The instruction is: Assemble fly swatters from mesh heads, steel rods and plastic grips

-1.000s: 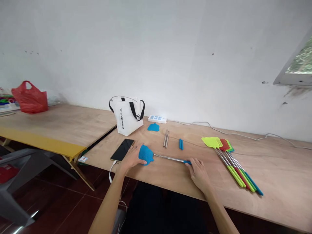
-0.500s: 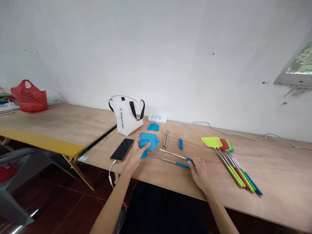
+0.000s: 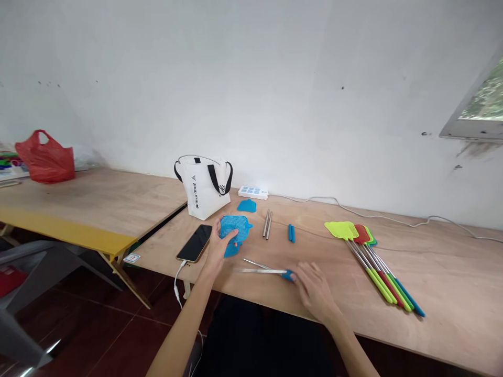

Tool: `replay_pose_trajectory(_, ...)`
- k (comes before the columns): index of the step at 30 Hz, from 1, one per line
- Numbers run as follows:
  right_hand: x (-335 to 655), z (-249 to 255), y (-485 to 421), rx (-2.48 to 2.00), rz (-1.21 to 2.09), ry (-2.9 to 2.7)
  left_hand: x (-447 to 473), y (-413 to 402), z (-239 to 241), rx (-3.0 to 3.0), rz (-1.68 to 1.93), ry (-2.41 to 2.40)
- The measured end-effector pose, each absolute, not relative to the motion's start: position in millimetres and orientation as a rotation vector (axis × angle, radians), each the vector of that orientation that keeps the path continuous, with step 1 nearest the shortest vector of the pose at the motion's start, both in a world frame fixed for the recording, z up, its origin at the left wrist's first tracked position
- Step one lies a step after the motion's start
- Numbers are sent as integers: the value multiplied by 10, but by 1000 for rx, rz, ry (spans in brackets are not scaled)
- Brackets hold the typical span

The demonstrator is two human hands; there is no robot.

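My left hand (image 3: 218, 249) is closed on a blue mesh swatter head (image 3: 234, 229), held a little above the wooden table (image 3: 440, 272); a second blue head (image 3: 231, 250) lies under it. My right hand (image 3: 312, 289) pinches the blue grip end (image 3: 288, 275) of two metal telescopic rods (image 3: 259, 268) that lie near the table's front edge.
A phone (image 3: 195, 243) on a cable lies left of my left hand. Behind stand a white tote bag (image 3: 205, 188), another blue head (image 3: 247, 206), two bare rods (image 3: 268, 223), blue grips (image 3: 291, 233) and a power strip (image 3: 253, 192). Several finished swatters (image 3: 373, 260) lie right. A red bag (image 3: 45, 157) sits far left.
My left hand pulled a blue head off its rod and lifted it toward the phone. My right hand drew the rods back toward the front edge and to the left.
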State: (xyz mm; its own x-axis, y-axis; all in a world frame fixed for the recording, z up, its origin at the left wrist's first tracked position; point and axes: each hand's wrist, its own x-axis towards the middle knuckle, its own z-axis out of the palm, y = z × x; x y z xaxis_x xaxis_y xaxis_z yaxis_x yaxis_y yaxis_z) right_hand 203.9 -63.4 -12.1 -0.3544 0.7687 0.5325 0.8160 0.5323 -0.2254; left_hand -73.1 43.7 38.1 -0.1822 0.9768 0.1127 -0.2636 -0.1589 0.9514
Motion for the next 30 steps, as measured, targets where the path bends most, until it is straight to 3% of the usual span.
replay_pose_trajectory(5,1618,-183,-819,-1125,-38,-2418,-802,484,381,998,1583,1036)
replay_pose_trajectory(20,1968,-142,-550,-1446,225,-1640,-863,401,558,1010,1589,972)
replay_pose_trajectory(30,2049,-135,-486,-1462,136,-1601,-745,321,575,1023,1488,903)
